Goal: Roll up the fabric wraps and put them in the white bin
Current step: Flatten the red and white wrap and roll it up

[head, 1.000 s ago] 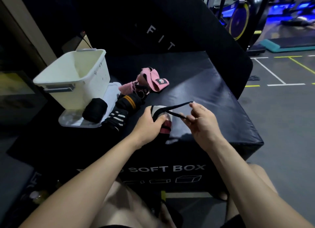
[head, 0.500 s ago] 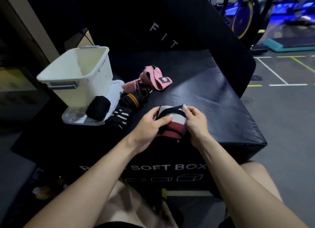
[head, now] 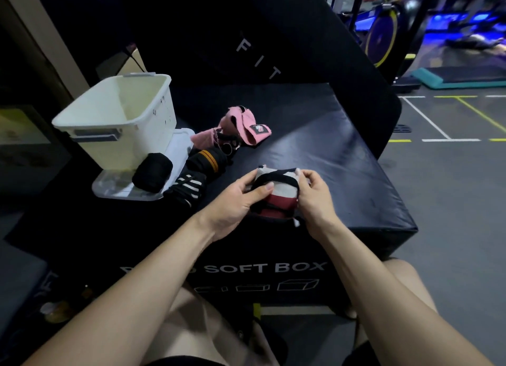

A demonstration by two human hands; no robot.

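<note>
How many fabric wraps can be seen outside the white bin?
5: red-and-white wrap in both hands; plain black roll on the clear lid; white-striped wrap, orange-striped wrap and pink wrap behind. Others may be hidden.

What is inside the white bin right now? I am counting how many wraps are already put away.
The white bin shows only bare inner walls; no wrap is visible inside. Its floor is hidden behind the near wall, so something lying low there cannot be ruled out.
</note>
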